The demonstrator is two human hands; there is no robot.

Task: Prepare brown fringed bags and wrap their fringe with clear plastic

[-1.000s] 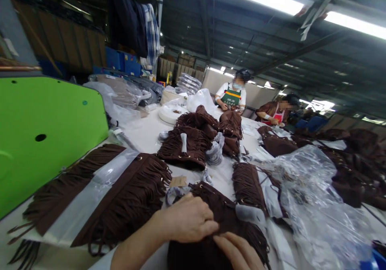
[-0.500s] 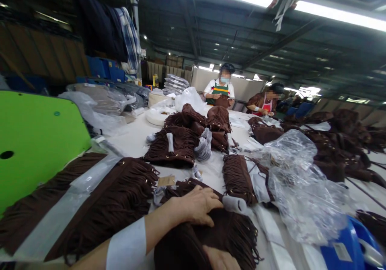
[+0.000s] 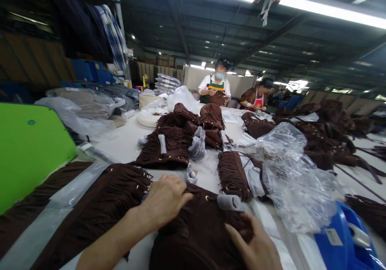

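A dark brown fringed bag (image 3: 202, 225) lies on the table right in front of me, with a grey-wrapped piece (image 3: 229, 202) beside a metal eyelet at its upper edge. At the bag's upper left corner is my left hand (image 3: 165, 199), fingers curled under and thumb pointing right; what they close on is hidden. My right hand (image 3: 259, 246) is at the bag's right side, thumb and fingers apart around the fringe. Left of my forearm lies another fringed brown piece (image 3: 120, 197), crossed by a translucent plastic strip (image 3: 63, 205).
More fringed bags (image 3: 169, 145) lie ahead, and another (image 3: 233, 173) at right. Crumpled clear plastic (image 3: 289, 181) and a blue tape dispenser (image 3: 337, 238) sit to the right. A green board (image 3: 33, 149) stands left. Two people (image 3: 215, 89) work across the table.
My left hand has moved left off the bag's middle to its upper left corner, covering the tan tag. My right hand has come out from the bag's lower part to its right side.
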